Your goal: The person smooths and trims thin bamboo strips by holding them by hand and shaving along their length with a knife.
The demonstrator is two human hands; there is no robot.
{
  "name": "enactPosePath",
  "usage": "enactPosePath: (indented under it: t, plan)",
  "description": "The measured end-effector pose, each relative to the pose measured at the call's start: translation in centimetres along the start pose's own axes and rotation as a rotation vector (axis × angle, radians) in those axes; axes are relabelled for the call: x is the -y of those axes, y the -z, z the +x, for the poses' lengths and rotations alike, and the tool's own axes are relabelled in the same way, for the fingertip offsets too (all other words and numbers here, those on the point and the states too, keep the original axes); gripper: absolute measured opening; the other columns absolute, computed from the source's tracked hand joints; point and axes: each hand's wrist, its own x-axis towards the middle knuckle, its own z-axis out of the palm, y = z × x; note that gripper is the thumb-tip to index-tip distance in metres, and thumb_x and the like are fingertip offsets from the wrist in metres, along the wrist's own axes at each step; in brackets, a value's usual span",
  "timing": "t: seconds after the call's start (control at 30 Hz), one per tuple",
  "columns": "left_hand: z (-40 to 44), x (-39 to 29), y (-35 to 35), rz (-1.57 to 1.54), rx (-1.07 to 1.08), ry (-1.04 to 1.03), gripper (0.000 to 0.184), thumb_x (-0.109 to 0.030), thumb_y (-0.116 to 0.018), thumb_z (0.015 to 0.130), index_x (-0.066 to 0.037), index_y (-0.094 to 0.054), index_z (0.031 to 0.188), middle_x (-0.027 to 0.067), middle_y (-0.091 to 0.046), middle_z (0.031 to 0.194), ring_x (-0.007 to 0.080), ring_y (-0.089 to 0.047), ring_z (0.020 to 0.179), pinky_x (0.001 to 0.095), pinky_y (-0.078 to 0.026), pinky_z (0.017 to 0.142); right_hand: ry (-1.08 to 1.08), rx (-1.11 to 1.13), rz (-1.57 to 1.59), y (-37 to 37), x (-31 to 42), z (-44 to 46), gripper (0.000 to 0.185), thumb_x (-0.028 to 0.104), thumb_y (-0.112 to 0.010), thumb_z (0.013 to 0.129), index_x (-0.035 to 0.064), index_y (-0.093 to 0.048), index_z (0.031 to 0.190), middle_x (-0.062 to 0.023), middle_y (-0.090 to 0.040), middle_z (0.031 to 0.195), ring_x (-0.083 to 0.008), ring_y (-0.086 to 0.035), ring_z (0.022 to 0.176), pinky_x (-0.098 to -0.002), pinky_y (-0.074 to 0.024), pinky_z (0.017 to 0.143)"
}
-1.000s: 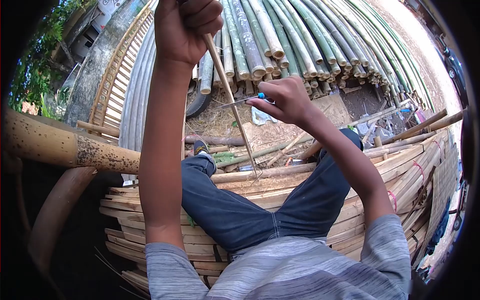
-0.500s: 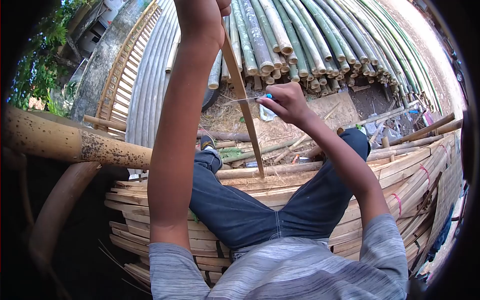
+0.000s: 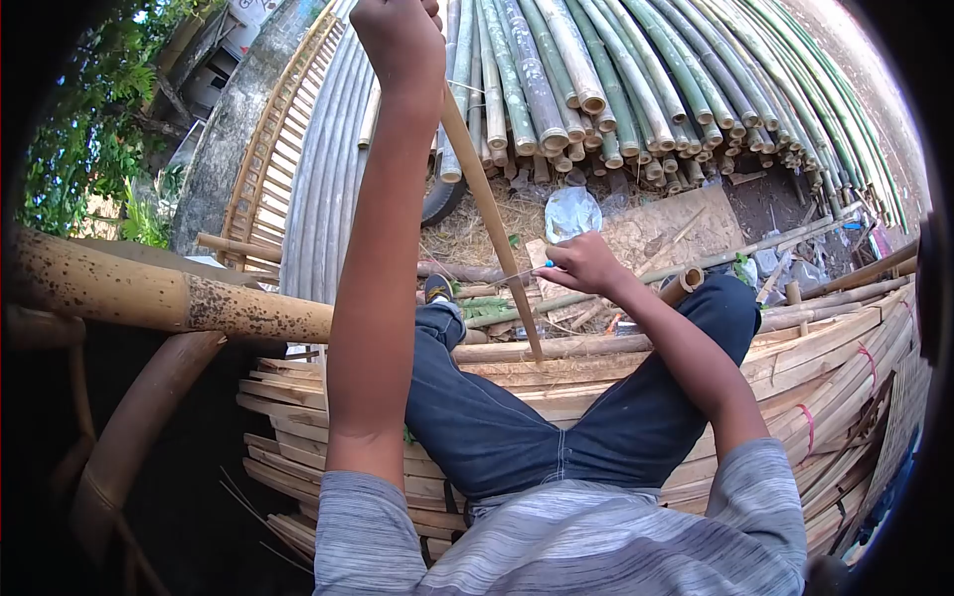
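- tan bamboo strip [image 3: 484, 204] slants down from the left hand [image 3: 399, 45], its lower end by pale slats [image 3: 507, 381].
- left fingers curl together on the strip's upper part, partly cut off by the frame.
- right hand [image 3: 588, 264] has thumb and fingers clamped on a knife [image 3: 549, 264] with blue at its handle, the blade crossing the strip.
- lettering on the upper-left wall [image 3: 248, 12] cannot be read.
- left arm stretches high; right arm bends, its hand lower.

Strip [image 3: 494, 223] looks smooth, matt bamboo — knife blade [image 3: 528, 272] metal — trousers [image 3: 487, 427] matt cloth
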Motion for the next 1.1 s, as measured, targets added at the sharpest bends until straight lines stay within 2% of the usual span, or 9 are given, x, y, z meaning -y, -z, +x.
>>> enactPosePath:
  t: [0.1,0.2,0.27,0.37,0.5,0.6,1.1]
  plan:
    - [0.8,1.4,-0.1,0.055,-0.052,0.013,0.041,-0.044,-0.045,0.1,-0.015,-0.038,0.071,-0.0082,-0.027,0.052,0.0038,-0.024,0.039,0.022,-0.02,0.035,-0.16,-0.185,0.038,1.9,-1.5,0.9,0.047,0.043,-0.06,0.089,0.0073,-0.049,0.06,-0.0114,-0.05,0.051,-0.0329,-0.052,0.047,-0.043,-0.0368,0.046]
    - [3.0,4.1,1.4,-0.119,0.067,-0.013,0.039,-0.041,-0.05,0.098,-0.01,-0.04,0.077,-0.0054,-0.033,0.055,0.0033,-0.029,0.041,0.0212,-0.021,0.038,-0.313,-0.326,0.113,2.9,-1.6,2.1,0.046,0.041,-0.061,0.088,0.0057,-0.051,0.061,-0.0146,-0.05,0.053,-0.0338,-0.053,0.05,-0.0439,-0.0365,0.048]
    - [3.6,4.9,1.9,-0.131,0.048,0.022,0.039,-0.041,-0.05,0.098,-0.01,-0.04,0.077,-0.0056,-0.032,0.054,0.0034,-0.028,0.041,0.0219,-0.02,0.038,-0.448,-0.366,0.168,3.1,-1.7,2.3,0.044,0.041,-0.06,0.089,0.0058,-0.054,0.063,-0.0156,-0.051,0.055,-0.0344,-0.054,0.054,-0.0445,-0.0377,0.051]
    - [4.1,5.8,2.9,-0.085,-0.025,0.029,0.039,-0.041,-0.048,0.099,-0.01,-0.039,0.077,-0.0054,-0.032,0.054,0.0039,-0.029,0.041,0.0224,-0.021,0.038,-0.434,-0.415,0.127,3.1,-1.9,2.4,0.045,0.043,-0.059,0.089,0.006,-0.055,0.064,-0.0155,-0.052,0.056,-0.0345,-0.055,0.054,-0.0446,-0.038,0.051]
    - [6.3,8.2,5.0,0.064,-0.171,-0.012,0.038,-0.038,-0.047,0.099,-0.01,-0.038,0.076,-0.0051,-0.034,0.055,0.0049,-0.03,0.04,0.0224,-0.022,0.036,-0.492,-0.389,0.029,3.3,-1.8,2.6,0.045,0.046,-0.058,0.089,0.0071,-0.058,0.066,-0.015,-0.056,0.058,-0.034,-0.058,0.057,-0.0442,-0.041,0.052]
    - [6.7,8.5,6.1,0.041,-0.202,0.02,0.037,-0.038,-0.046,0.1,-0.01,-0.038,0.076,-0.0052,-0.033,0.055,0.0048,-0.03,0.04,0.0222,-0.021,0.036,-0.577,-0.33,-0.022,3.6,-1.8,2.6,0.047,0.048,-0.056,0.089,0.0076,-0.059,0.067,-0.0145,-0.057,0.059,-0.0335,-0.059,0.059,-0.0442,-0.0429,0.052]
    - [6.4,8.6,7.4,-0.004,-0.169,0.06,0.037,-0.04,-0.046,0.099,-0.011,-0.038,0.077,-0.0051,-0.03,0.055,0.0058,-0.029,0.04,0.0238,-0.021,0.037,-0.684,-0.249,-0.175,3.8,-3.3,2.6,0.05,0.054,-0.054,0.088,0.0086,-0.066,0.07,-0.0142,-0.062,0.062,-0.0323,-0.063,0.06,-0.0438,-0.0466,0.054]
